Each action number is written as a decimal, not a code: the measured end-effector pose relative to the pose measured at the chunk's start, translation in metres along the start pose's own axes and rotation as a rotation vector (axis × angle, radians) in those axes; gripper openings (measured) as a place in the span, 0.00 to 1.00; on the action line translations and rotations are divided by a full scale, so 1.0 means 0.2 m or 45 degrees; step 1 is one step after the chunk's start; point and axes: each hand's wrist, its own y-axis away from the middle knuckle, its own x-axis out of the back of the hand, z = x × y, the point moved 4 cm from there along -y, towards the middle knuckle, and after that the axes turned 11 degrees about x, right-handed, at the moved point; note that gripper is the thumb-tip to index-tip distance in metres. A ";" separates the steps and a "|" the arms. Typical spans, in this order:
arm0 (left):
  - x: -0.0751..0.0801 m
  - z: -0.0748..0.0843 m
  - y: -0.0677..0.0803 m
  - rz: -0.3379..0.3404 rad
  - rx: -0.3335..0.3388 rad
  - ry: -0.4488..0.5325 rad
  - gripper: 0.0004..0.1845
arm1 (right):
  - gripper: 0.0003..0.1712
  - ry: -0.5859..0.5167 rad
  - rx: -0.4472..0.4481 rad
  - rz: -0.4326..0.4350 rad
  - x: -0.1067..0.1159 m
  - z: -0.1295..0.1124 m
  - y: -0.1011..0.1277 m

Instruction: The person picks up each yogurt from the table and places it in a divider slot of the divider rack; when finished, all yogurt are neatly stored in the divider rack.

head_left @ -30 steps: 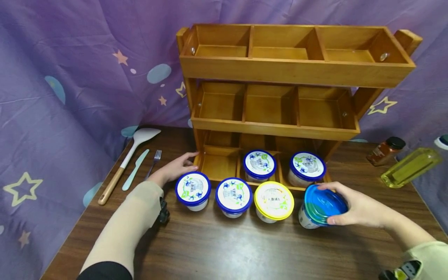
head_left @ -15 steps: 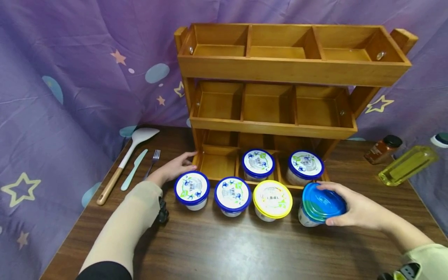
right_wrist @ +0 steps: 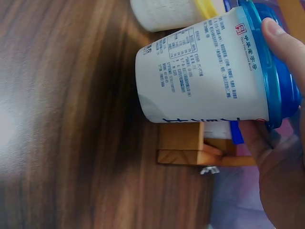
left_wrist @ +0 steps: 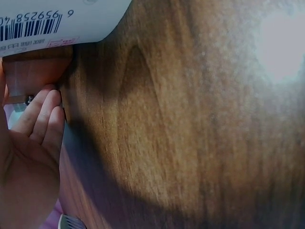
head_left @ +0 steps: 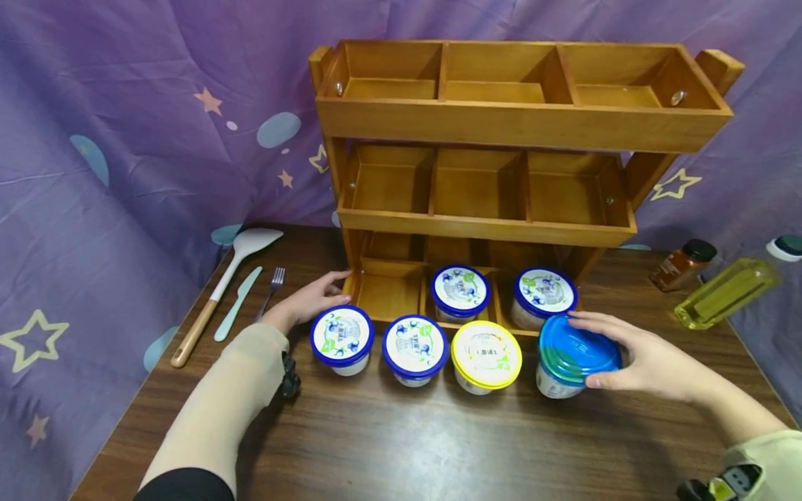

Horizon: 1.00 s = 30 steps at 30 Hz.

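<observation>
My right hand [head_left: 645,358] grips the rim of a white printed tub [right_wrist: 205,71] with a translucent blue lid [head_left: 579,348], thumb on one side and fingers on the other. It is in front of the rack's right end. At the left end of the wooden rack [head_left: 489,233], my left hand [head_left: 307,299] rests its fingers against the lowest tier. The left wrist view shows those fingers [left_wrist: 40,117] extended along the wood. Two blue-rimmed tubs [head_left: 460,289] [head_left: 545,292] sit in the lowest tier's middle and right compartments.
In front of the rack stand two blue-rimmed tubs [head_left: 342,337] [head_left: 415,348] and a yellow-rimmed one [head_left: 486,355]. A spatula [head_left: 219,289], a knife [head_left: 238,304] and a fork [head_left: 276,282] lie left. At right are a spice jar [head_left: 683,266] and an oil bottle [head_left: 727,293].
My right hand has brought the blue-lidded tub slightly toward the rack, and the tub looks more upright. My left hand stays at the rack's left end. The head view has shifted a little.
</observation>
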 end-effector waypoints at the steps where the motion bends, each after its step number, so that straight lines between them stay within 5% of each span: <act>1: 0.00 0.00 0.00 0.000 -0.003 -0.003 0.35 | 0.45 -0.006 0.005 0.011 0.01 0.00 -0.01; 11: 0.01 0.00 0.00 -0.014 -0.009 -0.002 0.35 | 0.46 0.013 0.082 0.175 0.13 -0.06 -0.09; 24: 0.00 0.01 0.01 -0.004 0.018 -0.008 0.35 | 0.46 0.012 0.016 0.192 0.22 -0.12 -0.21; 30: 0.00 0.00 0.00 -0.008 0.013 -0.001 0.35 | 0.46 0.002 0.079 0.242 0.22 -0.18 -0.33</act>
